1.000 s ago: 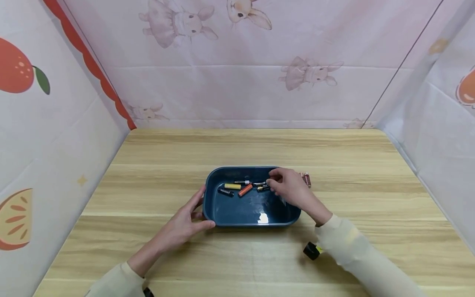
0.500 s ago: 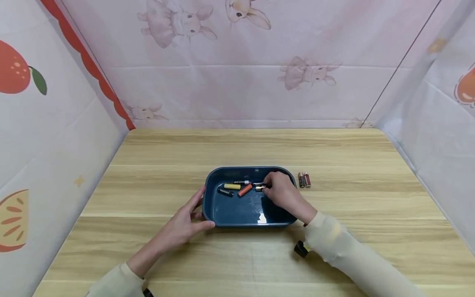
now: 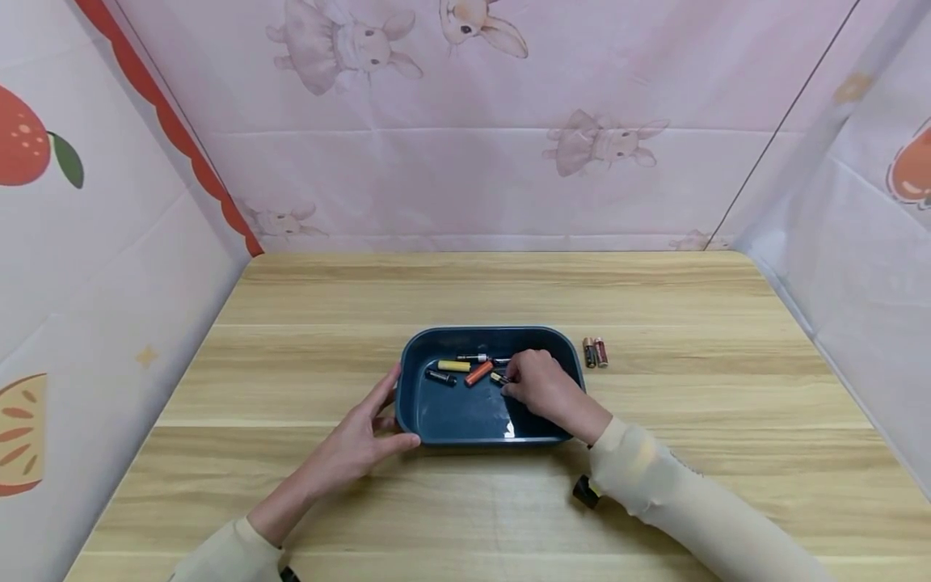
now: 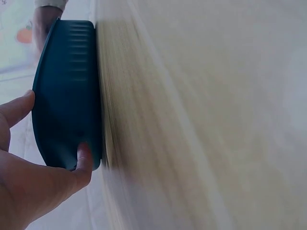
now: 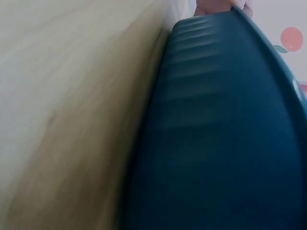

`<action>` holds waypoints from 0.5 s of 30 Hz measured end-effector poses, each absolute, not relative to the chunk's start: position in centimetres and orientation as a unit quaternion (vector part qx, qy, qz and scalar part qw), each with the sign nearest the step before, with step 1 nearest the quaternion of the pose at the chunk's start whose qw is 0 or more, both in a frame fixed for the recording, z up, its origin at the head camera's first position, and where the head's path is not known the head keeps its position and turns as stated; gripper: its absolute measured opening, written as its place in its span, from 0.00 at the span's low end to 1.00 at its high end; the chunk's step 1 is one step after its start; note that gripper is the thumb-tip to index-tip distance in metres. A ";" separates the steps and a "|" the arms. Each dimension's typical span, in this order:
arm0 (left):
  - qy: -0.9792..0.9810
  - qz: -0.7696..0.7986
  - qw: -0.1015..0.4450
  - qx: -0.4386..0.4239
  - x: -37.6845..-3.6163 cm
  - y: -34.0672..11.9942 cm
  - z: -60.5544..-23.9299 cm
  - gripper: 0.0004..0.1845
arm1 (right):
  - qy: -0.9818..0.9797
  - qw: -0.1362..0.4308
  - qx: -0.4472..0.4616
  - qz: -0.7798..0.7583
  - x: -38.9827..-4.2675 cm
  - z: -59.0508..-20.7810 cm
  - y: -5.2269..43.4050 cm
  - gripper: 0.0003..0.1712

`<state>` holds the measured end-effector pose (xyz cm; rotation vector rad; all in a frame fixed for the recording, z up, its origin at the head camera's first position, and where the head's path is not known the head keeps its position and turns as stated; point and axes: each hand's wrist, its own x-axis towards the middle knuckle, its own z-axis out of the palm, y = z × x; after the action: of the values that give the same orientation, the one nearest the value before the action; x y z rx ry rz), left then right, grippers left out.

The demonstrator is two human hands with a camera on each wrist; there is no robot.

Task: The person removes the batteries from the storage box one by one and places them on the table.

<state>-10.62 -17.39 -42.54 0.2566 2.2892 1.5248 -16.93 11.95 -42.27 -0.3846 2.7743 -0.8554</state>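
A dark blue plastic bin (image 3: 451, 420) stands on the table with several batteries inside. My left hand (image 3: 349, 444) rests against its left end, thumb at the front corner and index finger along the side; the left wrist view shows these fingers (image 4: 84, 158) touching the outer wall. My right hand (image 3: 541, 384) reaches into the bin and pinches a small dark battery (image 3: 499, 378) with a gold end, partly covered by the fingertips. Left of it lie an orange battery (image 3: 479, 373), a yellow battery (image 3: 454, 366) and a black battery (image 3: 440, 377). The bin's wall hides my right fingers in the right wrist view.
Outside the bin, a black and copper battery (image 3: 590, 353) and a dark red battery (image 3: 601, 352) lie side by side on the wooden table (image 3: 691, 323). Printed cloth (image 3: 480, 186) hangs behind and at both sides. A black device (image 3: 585, 491) sits under the right sleeve.
My right hand has moved left and deeper into the bin, and the gold-ended battery has shifted slightly toward the front with it. The two batteries outside have come into full view. The left hand stays put.
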 end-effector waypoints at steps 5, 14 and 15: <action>0.815 0.541 0.189 0.091 -10.6 -17.3 -42.6 0.54 | 0.921 0.129 -0.153 -0.333 -16.4 -41.4 12.0 0.07; 0.814 0.544 0.193 0.067 -10.7 -17.1 -42.7 0.54 | 0.866 0.123 -0.124 -0.469 -15.1 -34.7 14.0 0.11; 0.814 0.544 0.193 0.066 -10.7 -17.1 -42.7 0.54 | 0.863 0.117 -0.115 -0.478 -15.0 -33.9 14.5 0.13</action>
<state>-10.69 -17.13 -42.71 0.1863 2.2824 1.5270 -15.04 14.46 -33.94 -0.3355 2.5258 -1.3976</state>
